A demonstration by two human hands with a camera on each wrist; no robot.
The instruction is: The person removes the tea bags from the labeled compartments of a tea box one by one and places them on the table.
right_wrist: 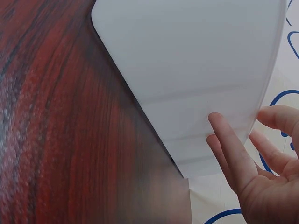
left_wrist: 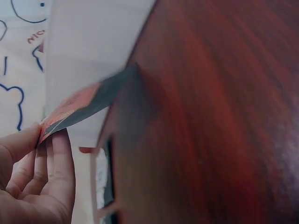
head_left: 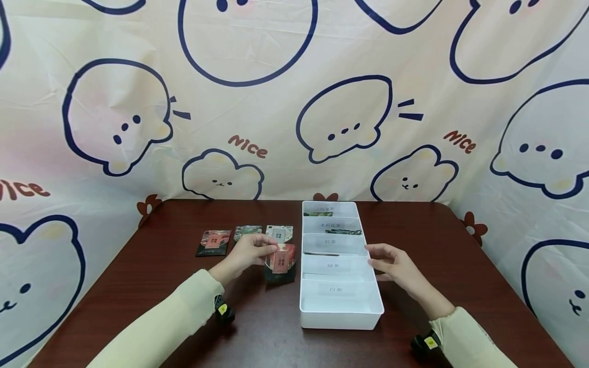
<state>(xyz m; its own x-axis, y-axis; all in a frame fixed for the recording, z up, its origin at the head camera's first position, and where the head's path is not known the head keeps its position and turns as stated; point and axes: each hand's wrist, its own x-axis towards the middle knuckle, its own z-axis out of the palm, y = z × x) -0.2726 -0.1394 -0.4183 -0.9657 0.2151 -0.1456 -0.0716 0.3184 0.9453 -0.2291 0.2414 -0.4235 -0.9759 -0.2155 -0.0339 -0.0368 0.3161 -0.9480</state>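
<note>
My left hand (head_left: 250, 251) pinches a red-and-dark tea sachet (head_left: 280, 261) by its top corner, between thumb and fingers. In the left wrist view the sachet (left_wrist: 88, 105) tilts beside the white wall of a long divided box (head_left: 338, 321). The box has several labelled compartments in a row, and sachets (head_left: 344, 231) stand in some of the farther ones. At the right side of the box is my right hand (head_left: 391, 266); its fingers are spread loosely, with fingertips (right_wrist: 216, 116) against the outer wall and near the rim.
Left of the box, on the dark wooden table (head_left: 161, 286), lie a red-and-black sachet (head_left: 214, 242), a green sachet (head_left: 248, 231) partly behind my left hand, and a pale-labelled sachet (head_left: 278, 233). A cartoon-printed cloth (head_left: 285, 122) hangs behind the table and along its sides.
</note>
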